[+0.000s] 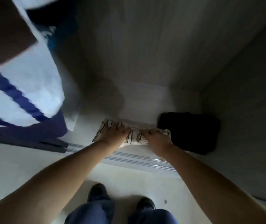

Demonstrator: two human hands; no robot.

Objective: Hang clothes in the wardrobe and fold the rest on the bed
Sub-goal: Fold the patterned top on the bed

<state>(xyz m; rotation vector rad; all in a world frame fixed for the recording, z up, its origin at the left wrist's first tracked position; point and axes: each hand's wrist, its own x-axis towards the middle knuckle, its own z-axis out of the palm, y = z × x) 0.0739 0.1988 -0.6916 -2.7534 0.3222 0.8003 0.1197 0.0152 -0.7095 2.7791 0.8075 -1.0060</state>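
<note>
A folded cream garment with dark lettering (133, 136) lies on the wardrobe floor (145, 102), just inside the sliding-door track. My left hand (114, 132) lies on its left half with fingers spread flat. My right hand (155, 136) is on its right half, fingers curled into the cloth. A folded black garment (189, 131) sits right beside it, in the wardrobe's right corner. Hanging clothes, white with blue stripes (23, 88), fill the upper left.
The metal door track (137, 159) runs across in front of the garment. The wardrobe's right side wall (245, 110) stands close to the black garment. My dark shoes (98, 193) and blue trouser legs stand on the pale floor below.
</note>
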